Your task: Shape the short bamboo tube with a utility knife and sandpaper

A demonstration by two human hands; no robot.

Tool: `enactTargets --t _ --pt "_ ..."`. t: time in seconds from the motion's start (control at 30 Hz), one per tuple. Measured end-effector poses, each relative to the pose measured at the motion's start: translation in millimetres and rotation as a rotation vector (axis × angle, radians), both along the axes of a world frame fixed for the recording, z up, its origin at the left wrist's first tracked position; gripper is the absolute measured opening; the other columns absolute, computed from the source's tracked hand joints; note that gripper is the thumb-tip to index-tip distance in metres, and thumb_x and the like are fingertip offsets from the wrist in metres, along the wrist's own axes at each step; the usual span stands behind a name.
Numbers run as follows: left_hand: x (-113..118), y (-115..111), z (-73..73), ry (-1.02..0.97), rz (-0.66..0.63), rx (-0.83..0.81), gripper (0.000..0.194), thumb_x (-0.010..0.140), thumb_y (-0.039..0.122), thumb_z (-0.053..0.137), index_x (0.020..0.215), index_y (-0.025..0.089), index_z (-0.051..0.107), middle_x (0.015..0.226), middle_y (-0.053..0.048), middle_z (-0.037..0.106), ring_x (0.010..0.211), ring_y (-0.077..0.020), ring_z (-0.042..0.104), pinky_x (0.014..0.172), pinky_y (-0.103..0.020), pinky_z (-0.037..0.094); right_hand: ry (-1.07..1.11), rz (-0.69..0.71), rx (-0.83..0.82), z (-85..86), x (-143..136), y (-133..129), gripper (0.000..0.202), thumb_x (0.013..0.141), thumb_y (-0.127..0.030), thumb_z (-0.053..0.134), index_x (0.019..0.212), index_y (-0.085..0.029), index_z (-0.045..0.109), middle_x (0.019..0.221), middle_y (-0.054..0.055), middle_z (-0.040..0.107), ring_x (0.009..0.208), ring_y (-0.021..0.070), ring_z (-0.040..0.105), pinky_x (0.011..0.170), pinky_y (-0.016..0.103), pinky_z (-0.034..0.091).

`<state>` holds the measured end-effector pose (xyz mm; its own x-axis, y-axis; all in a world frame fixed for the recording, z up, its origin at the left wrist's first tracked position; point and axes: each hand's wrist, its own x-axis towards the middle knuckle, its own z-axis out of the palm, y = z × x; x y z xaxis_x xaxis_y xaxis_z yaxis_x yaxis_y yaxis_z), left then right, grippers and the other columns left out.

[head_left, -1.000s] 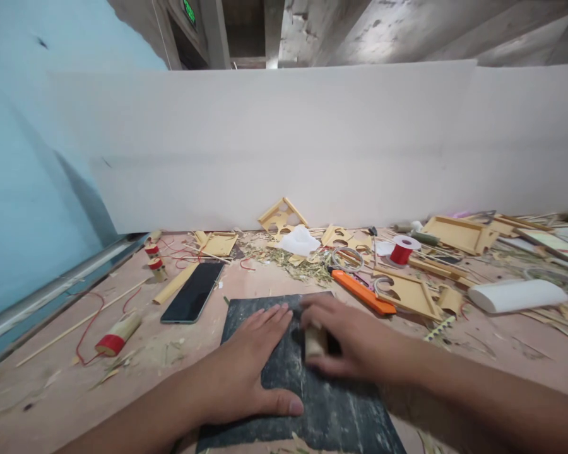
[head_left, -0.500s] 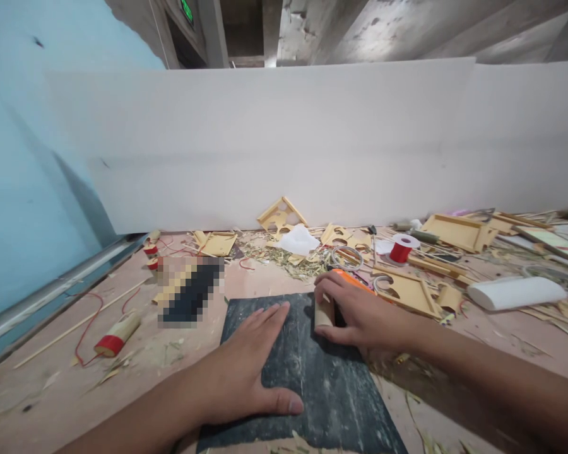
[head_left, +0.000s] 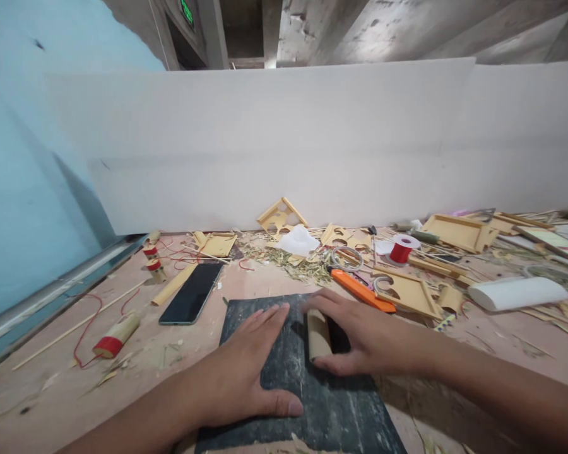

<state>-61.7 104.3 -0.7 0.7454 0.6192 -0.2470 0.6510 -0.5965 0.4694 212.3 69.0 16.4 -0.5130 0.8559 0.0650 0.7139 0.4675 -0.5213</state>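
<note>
Bamboo (head_left: pixel 319 334) slid from sheet (head_left: pixel 291 362) edge, right hand (head_left: pixel 366 331) pinching, left hand (head_left: pixel 248 366) flat, gap between

A dark, flat, rectangular sheet (head_left: pixel 336 410) is lying on the pinkish worktop (head_left: pixel 66 391) before the person. The left hand (head_left: pixel 248 369) is resting on it; to its right, the right hand (head_left: pixel 372 337) is holding a short tan half-round piece (head_left: pixel 319 334) over the sheet. Leftward, a black rectangular phone (head_left: pixel 192 295) is lying, then a red-ended tan cylinder (head_left: pixel 118 334). Beyond the sheet's far right corner, an orange plastic cutter (head_left: pixel 362 291) is lying, a red-wound white spool (head_left: pixel 401 253) standing behind it.
</note>
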Motion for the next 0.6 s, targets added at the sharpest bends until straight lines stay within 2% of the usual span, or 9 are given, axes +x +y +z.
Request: enactTargets --t 0.07,0.13,0.3,0.43,0.47,0.57,0.6 --pt "0.4 -0.2 0.3 0.025 0.01 -0.007 0.132 0.076 0.086 0.069 0.169 0.014 0.007 0.174 -0.019 0.006 0.159 -0.0436 0.006 0.127 -0.062 0.016 -0.021 -0.067 0.034 -4.4 2.6 5.4 0.055 0.087 -0.043 0.074 0.135 -0.024 0.055 0.133 0.012 0.055 0.111 0.0288 0.064 0.097 0.043 0.052" --pt "0.9 -0.8 0.9 0.04 0.016 -0.007 0.132 0.077 0.086 0.067 0.169 0.015 0.005 0.174 -0.019 0.005 0.159 -0.0432 0.006 0.127 -0.062 0.016 -0.036 -0.122 0.055 -7.2 1.7 6.1 0.05 0.09 -0.046 0.072 0.133 -0.023 0.059 0.134 0.013 0.055 0.109 0.0294 0.065 0.096 0.045 0.053" --pt "1.8 -1.6 2.6 0.032 -0.008 0.012 0.132 0.076 0.088 0.065 0.169 0.016 0.005 0.174 -0.019 0.006 0.159 -0.0442 0.007 0.126 -0.064 0.019 0.016 0.085 0.006 -5.5 -5.7 -2.3 0.052 0.086 -0.053 0.078 0.13 -0.03 0.065 0.138 0.01 0.055 0.108 0.0271 0.067 0.094 0.039 0.056" --pt "-0.2 -0.8 -0.9 0.004 0.003 0.02 0.131 0.076 0.087 0.067 0.169 0.018 0.006 0.174 -0.019 0.008 0.158 -0.045 0.009 0.125 -0.064 0.021 -0.026 -0.092 0.046 -2.7 -3.7 -1.1 0.045 0.09 -0.05 0.074 0.127 -0.025 0.067 0.135 0.013 0.057 0.106 0.029 0.068 0.092 0.042 0.056" --pt "-1.1 -0.4 -2.6 -0.018 -0.004 0.027 0.129 0.076 0.087 0.067 0.169 0.02 0.007 0.174 -0.018 0.009 0.158 -0.0451 0.01 0.125 -0.064 0.021 -0.03 -0.084 0.056 -2.7 -3.9 -1.4 0.043 0.09 -0.049 0.073 0.126 -0.025 0.068 0.135 0.014 0.057 0.105 0.029 0.068 0.091 0.042 0.057" --pt "-3.4 0.5 -6.7 -0.066 -0.035 0.042 0.126 0.077 0.085 0.069 0.169 0.024 0.009 0.174 -0.018 0.012 0.158 -0.0457 0.012 0.125 -0.063 0.022 0.012 0.093 0.037 -4.7 -5.5 -2.7 0.047 0.087 -0.05 0.077 0.128 -0.029 0.067 0.138 0.011 0.057 0.108 0.0274 0.068 0.094 0.038 0.056" --pt "-3.7 0.6 -7.0 -0.068 -0.037 0.044 0.126 0.077 0.085 0.069 0.169 0.024 0.009 0.174 -0.018 0.012 0.158 -0.0459 0.012 0.125 -0.063 0.022 0.022 0.114 0.032 -5.9 -5.2 -2.1 0.049 0.086 -0.051 0.077 0.13 -0.03 0.067 0.14 0.01 0.056 0.111 0.0274 0.068 0.096 0.038 0.055"
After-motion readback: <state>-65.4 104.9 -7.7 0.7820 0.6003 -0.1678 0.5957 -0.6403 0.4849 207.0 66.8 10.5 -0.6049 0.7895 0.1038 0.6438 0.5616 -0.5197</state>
